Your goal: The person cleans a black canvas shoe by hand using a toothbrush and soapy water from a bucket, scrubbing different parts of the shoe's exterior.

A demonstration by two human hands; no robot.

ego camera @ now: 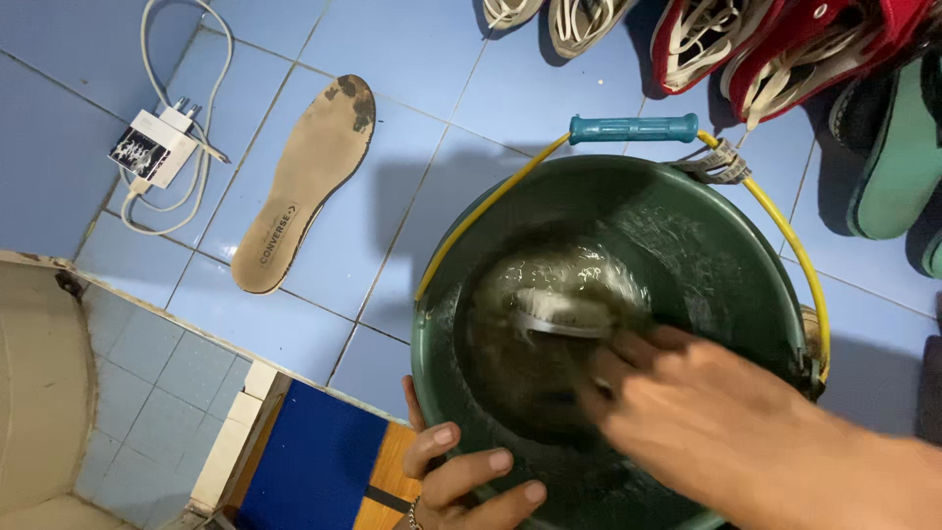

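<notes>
While the left hand (461, 481) grips the bucket (726, 255) rim, the blurred right hand (706, 412) clasps a brush (554, 314) in water.

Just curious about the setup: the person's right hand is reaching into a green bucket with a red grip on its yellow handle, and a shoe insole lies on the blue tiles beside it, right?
Not quite: the grip is teal blue, not red, as the head view shows. Otherwise yes: the right hand is inside the green bucket, the handle is yellow, and the insole lies on the blue tiles.
</notes>
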